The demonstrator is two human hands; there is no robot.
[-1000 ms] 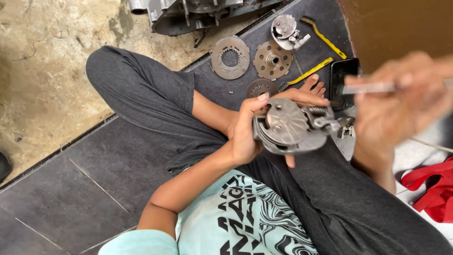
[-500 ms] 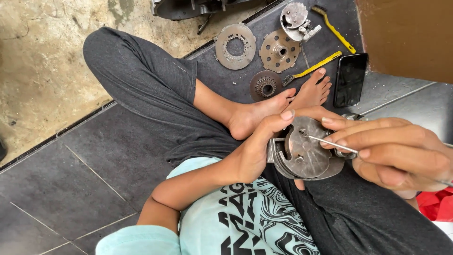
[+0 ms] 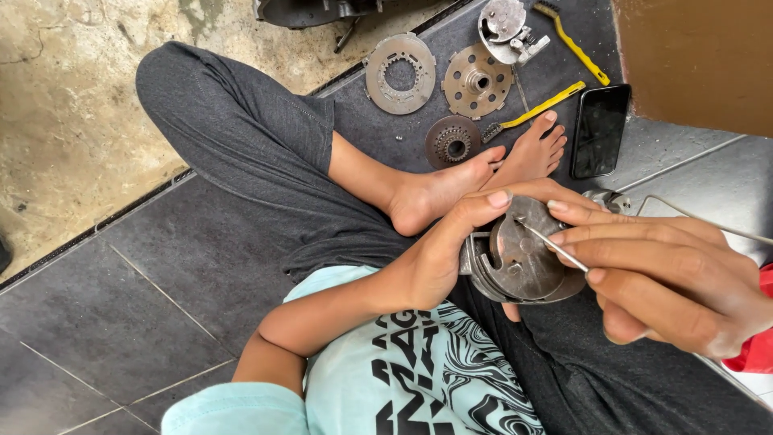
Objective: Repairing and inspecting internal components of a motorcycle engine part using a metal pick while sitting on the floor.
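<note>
I sit cross-legged on a dark tiled floor. My left hand grips a round grey metal clutch assembly held over my lap. My right hand pinches a thin metal pick, whose tip touches the top face of the assembly. My bare feet lie just beyond the part.
On the floor past my feet lie a ring-shaped clutch plate, a toothed round plate, a small dark hub, another metal part, two yellow-handled brushes, and a black phone. A brown wall stands at right.
My right hand came down from the raised, blurred position and brought the pick's tip onto the assembly. The view has shifted down and left; my left hand keeps its grip.
</note>
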